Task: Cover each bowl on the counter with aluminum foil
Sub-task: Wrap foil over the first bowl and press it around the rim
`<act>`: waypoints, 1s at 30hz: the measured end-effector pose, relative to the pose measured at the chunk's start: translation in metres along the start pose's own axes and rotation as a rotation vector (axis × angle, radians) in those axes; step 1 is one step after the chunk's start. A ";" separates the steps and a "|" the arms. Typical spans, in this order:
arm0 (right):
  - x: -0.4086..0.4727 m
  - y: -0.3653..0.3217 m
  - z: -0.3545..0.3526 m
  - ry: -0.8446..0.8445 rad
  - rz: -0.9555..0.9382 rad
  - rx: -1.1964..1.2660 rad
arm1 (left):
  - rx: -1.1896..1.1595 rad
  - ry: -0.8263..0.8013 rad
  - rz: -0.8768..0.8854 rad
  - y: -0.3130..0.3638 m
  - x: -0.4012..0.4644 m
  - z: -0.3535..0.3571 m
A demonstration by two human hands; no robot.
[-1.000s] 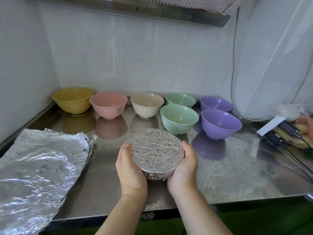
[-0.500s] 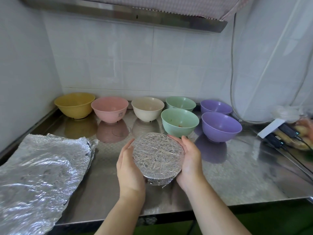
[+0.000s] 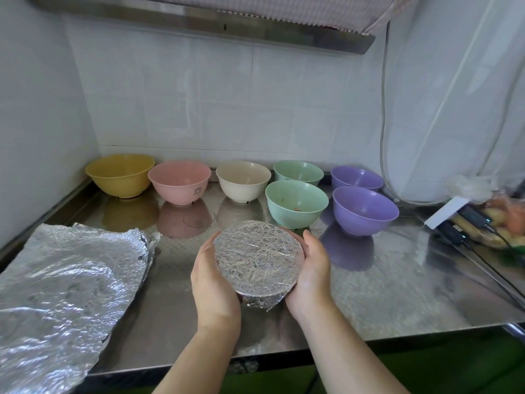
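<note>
Tilting foil-covered bowl, hands lower than before

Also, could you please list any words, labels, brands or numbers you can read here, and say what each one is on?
None can be read.
Pink bowl: a small dark mark on its side, too small to read.
White card at the right: shows no print.
Foil-covered bowl and foil sheet: no text.

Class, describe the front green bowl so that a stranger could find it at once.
Start at the steel counter and its row of coloured bowls by the tiled wall. Two are green; take the front green bowl, just beyond the foil-covered bowl. Unlike the rear green bowl, it holds food scraps.
</note>
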State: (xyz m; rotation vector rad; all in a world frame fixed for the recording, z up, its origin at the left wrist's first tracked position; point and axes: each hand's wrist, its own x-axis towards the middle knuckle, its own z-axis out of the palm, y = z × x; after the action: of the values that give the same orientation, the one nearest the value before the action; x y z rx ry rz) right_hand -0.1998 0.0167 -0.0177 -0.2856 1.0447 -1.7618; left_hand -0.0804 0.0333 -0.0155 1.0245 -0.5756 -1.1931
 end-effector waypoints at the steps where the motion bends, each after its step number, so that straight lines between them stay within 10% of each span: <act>1: -0.004 0.000 0.000 0.023 -0.025 -0.011 | 0.008 -0.010 0.004 -0.001 0.002 -0.001; 12: -0.039 0.017 -0.010 0.039 -0.329 -0.308 | 0.360 0.026 0.166 -0.003 -0.020 -0.011; 30: -0.005 -0.118 -0.126 0.495 -0.466 -0.091 | 0.494 -0.677 -0.093 -0.046 -0.068 0.116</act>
State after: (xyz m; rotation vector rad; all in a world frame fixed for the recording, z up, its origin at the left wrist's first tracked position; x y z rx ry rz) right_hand -0.3514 0.0980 -0.0024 -0.1570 1.5017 -2.2763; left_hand -0.2186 0.0565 0.0063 1.0471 -1.4182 -1.5251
